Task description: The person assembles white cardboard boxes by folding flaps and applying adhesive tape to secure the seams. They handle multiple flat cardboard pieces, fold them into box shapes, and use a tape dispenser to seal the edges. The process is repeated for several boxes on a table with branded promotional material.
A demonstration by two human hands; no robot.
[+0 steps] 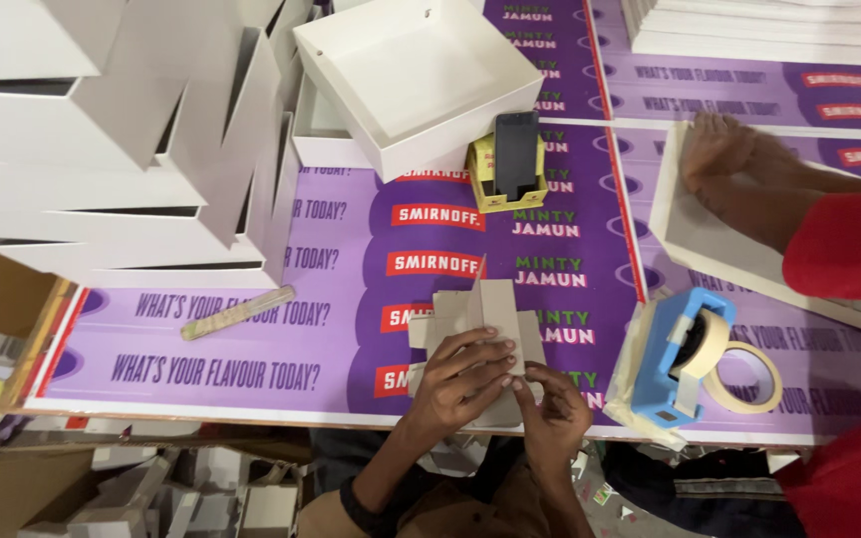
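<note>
A flat grey cardboard piece with folded flaps lies on the purple printed table top near its front edge. My left hand presses down on it with fingers spread over the card. My right hand pinches the card's lower right flap at the table edge. Both hands touch the same piece.
Stacks of white open boxes crowd the left. A white box tray and a phone in a yellow stand sit behind. A blue tape dispenser, tape roll, wooden ruler. Another person's hand, red sleeve, presses a white tray.
</note>
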